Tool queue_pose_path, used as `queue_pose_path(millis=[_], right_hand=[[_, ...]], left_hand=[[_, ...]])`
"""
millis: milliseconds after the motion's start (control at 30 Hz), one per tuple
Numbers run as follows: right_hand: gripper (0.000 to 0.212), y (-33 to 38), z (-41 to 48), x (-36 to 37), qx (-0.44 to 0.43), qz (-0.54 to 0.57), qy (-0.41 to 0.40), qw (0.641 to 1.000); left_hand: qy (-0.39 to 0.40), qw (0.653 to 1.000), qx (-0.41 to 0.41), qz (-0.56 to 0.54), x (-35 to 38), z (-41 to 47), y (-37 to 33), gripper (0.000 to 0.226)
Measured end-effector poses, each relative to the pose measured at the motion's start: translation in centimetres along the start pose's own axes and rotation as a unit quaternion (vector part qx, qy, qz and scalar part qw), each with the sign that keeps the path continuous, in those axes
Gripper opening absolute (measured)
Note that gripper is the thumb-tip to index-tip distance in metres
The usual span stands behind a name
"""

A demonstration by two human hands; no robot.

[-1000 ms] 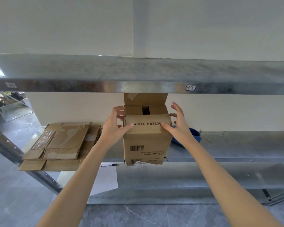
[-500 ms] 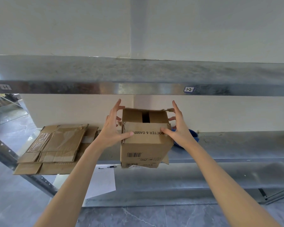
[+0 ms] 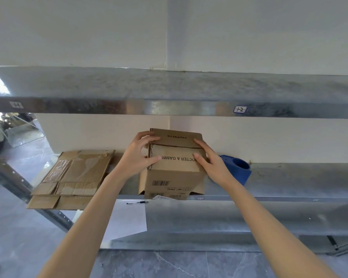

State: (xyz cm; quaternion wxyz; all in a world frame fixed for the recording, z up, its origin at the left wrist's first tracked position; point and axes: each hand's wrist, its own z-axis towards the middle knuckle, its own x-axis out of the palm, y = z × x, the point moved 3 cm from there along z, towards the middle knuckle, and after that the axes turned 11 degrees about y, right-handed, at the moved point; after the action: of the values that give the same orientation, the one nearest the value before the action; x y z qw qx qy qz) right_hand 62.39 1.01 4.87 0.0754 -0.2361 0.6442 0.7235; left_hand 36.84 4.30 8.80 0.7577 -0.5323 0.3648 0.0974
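A brown cardboard box [image 3: 175, 177] with upside-down black print stands on the middle metal shelf [image 3: 289, 177]. Its top flaps are folded down flat. My left hand [image 3: 138, 157] rests on the box's top left edge, with its fingers on the far flap and its thumb on the near flap. From the right, my right hand [image 3: 211, 161] presses on the top flaps with straight fingers. The box's bottom flaps stick out a little over the shelf's front edge.
Flattened cardboard boxes [image 3: 72, 175] lie on the same shelf to the left. A blue plastic object [image 3: 239, 169] sits right behind the box. On the lower shelf [image 3: 229, 221] lie a white sheet of paper [image 3: 127, 219] and a pen [image 3: 137, 202]. The upper shelf [image 3: 169, 93] hangs close overhead.
The far top flap stood upright a second ago and is now folded down. Both hands moved inward from the box's sides onto its top flaps.
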Motion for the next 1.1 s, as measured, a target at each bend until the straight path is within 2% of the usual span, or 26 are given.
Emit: queue_pose_path(millis=[133, 333, 533, 1000, 1100], right_hand=[[0.048, -0.8, 0.3, 0.5, 0.006, 0.011, 0.003, 1.000], [0.044, -1.4, 1.4, -0.3, 0.022, -0.047, 0.015, 0.999], [0.036, -2.7, 2.4, 0.3, 0.049, -0.061, 0.006, 0.997], [0.025, -3.8, 3.9, 0.2, 0.055, -0.070, -0.039, 0.995], [0.026, -3.9, 3.5, 0.5, 0.058, -0.133, -0.054, 0.988]], left_hand=[[-0.001, 1.000, -0.007, -0.014, 0.5, 0.0, 0.8, 0.054], [0.002, 0.998, -0.036, -0.050, 2.9, -0.2, 3.5, 0.054], [0.002, 0.997, -0.055, -0.050, 4.0, 0.4, 5.4, 0.049], [0.013, 0.997, -0.031, -0.072, 4.3, 2.5, 7.2, 0.040], [0.019, 0.997, -0.028, -0.071, 4.7, 2.2, 7.7, 0.040]])
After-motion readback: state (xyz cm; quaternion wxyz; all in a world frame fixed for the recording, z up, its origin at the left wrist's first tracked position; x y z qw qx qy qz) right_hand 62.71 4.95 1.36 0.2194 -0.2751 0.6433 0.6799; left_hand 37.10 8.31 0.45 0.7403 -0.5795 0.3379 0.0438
